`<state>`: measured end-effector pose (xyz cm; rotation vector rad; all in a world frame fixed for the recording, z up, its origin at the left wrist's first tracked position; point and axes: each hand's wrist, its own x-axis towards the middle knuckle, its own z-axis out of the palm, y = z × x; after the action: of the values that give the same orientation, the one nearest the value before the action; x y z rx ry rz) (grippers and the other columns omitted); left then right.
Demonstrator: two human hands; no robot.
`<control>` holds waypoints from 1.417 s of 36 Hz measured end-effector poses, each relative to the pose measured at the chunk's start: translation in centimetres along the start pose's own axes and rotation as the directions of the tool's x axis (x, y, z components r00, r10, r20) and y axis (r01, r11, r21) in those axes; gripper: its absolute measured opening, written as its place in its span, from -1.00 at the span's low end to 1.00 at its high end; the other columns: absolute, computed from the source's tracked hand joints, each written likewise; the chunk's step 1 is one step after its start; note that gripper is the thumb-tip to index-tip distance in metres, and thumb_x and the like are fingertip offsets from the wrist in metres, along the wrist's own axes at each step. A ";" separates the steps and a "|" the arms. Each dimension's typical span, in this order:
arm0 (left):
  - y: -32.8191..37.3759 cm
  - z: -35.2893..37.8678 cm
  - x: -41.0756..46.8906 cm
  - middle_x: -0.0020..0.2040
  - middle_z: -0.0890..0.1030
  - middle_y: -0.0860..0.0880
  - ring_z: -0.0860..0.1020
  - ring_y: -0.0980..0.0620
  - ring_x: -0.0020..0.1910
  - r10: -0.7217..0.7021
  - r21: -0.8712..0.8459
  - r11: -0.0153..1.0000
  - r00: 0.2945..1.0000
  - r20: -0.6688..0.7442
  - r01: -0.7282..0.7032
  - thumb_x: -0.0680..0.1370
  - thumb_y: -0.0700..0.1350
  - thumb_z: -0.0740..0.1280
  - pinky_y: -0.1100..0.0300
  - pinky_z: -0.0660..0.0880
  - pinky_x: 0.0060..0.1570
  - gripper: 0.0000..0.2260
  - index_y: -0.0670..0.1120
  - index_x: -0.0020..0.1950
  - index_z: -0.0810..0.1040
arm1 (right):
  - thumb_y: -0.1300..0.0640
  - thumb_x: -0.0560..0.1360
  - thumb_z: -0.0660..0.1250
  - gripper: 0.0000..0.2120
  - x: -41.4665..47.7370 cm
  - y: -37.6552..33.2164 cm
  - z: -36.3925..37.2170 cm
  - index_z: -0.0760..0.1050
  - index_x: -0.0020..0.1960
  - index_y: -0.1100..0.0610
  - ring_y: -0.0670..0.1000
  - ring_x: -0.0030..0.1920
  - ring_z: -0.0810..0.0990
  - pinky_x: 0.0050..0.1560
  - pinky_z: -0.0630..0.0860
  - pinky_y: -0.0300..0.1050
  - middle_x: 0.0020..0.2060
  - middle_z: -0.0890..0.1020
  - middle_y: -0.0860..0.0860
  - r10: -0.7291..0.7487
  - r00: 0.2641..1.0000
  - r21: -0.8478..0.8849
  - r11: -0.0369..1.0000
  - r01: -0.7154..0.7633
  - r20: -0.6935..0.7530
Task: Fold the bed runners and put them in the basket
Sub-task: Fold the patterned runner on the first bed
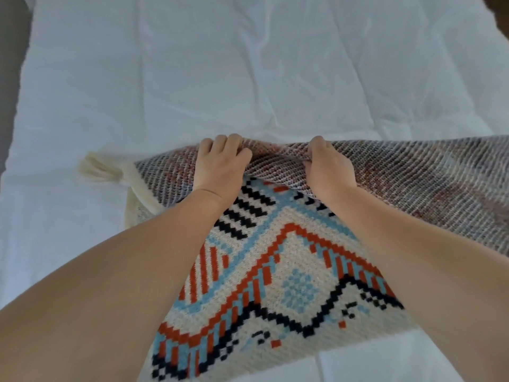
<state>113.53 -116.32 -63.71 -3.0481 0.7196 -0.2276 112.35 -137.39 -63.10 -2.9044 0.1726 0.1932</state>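
- White, creased bed takes up nearly all the room I can see; no basket shows.
- Patterned runner lies by the bed's near edge, its far part turned over so the dull reverse faces up.
- Left hand and right hand sit near each other on that turned edge, fingers curled and clamped on the cloth.
- To fold it well, I'd say: draw the edge across evenly, match the borders, and lay the tassel flat.

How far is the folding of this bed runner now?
Done: one part of the bed runner is turned over, reverse side up. In hand: left hand and right hand grip that turned edge. Left: further folds, then the basket, which is not in view.
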 end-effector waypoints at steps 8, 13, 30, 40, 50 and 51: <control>-2.5 0.9 1.4 0.44 0.08 -0.16 0.05 -0.21 0.40 -0.165 0.199 0.971 0.976 0.144 0.135 0.39 -0.20 0.28 -0.23 -0.08 0.39 -0.37 0.05 0.45 0.23 | 0.22 0.53 0.23 -0.80 0.2 0.8 0.8 0.54 0.11 0.21 0.19 0.12 0.46 0.13 0.43 0.11 0.22 0.44 0.18 -0.174 0.982 -0.240 0.953 0.188 0.078; -4.4 -0.1 0.6 0.23 0.33 -0.16 0.24 -0.17 0.18 -0.138 0.125 0.983 0.990 0.025 0.134 0.37 -0.26 0.28 -0.14 0.12 0.27 -0.55 -0.04 0.25 0.45 | -0.41 0.43 0.09 -0.29 -0.7 -0.2 1.3 0.55 0.13 0.19 0.21 0.30 0.35 0.33 0.29 0.17 0.35 0.37 0.18 -0.261 0.954 -0.366 0.881 0.298 0.148; 0.3 -1.8 -0.9 0.27 0.47 -0.03 0.22 -0.09 0.40 0.131 -0.090 0.988 0.985 0.110 -0.121 0.52 -0.19 0.24 -0.05 -0.26 0.42 -0.76 -0.05 0.17 0.51 | 0.12 0.65 0.05 -0.70 -3.5 -1.8 -0.4 0.26 -0.27 0.04 0.03 -0.29 0.45 -0.32 0.32 -0.12 -0.22 0.38 -0.02 -0.181 0.958 0.112 0.981 0.160 0.223; 0.0 -7.8 -4.9 -0.43 0.34 0.14 0.30 0.12 -0.47 0.128 -0.269 0.959 0.983 0.134 -0.089 0.56 -0.20 0.14 0.02 0.42 -0.08 -0.86 -0.01 -0.09 0.45 | 0.05 0.66 0.02 -0.63 -7.9 -4.2 -3.2 0.35 -0.28 0.11 -0.03 -0.45 0.38 -0.46 0.29 -0.16 -0.41 0.43 0.01 -0.162 0.933 0.234 0.968 0.088 0.321; 1.0 -9.8 -10.5 -0.29 0.35 0.11 0.37 0.08 -0.30 0.104 -0.109 0.992 0.931 0.350 -0.069 0.38 -0.25 0.26 0.14 0.27 -0.23 -0.78 -0.02 -0.03 0.46 | 0.04 0.66 0.03 -0.62 -12.0 -5.1 -4.7 0.39 -0.28 0.12 -0.05 -0.45 0.40 -0.46 0.33 -0.17 -0.41 0.46 0.00 -0.144 0.883 0.185 0.981 0.067 0.447; 1.1 -9.9 -10.8 -0.23 0.38 0.08 0.38 0.07 -0.26 0.090 -0.135 0.990 0.930 0.355 -0.045 0.37 -0.30 0.23 0.14 0.30 -0.20 -0.71 -0.02 0.01 0.49 | 0.05 0.66 0.03 -0.63 -12.1 -5.2 -4.8 0.38 -0.27 0.11 -0.04 -0.44 0.41 -0.45 0.33 -0.17 -0.40 0.47 -0.01 -0.150 0.878 0.170 0.982 0.080 0.454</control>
<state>102.08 -112.22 -55.47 -3.0372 0.8328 0.3844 101.68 -132.28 -55.62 -2.6169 -0.0677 0.8103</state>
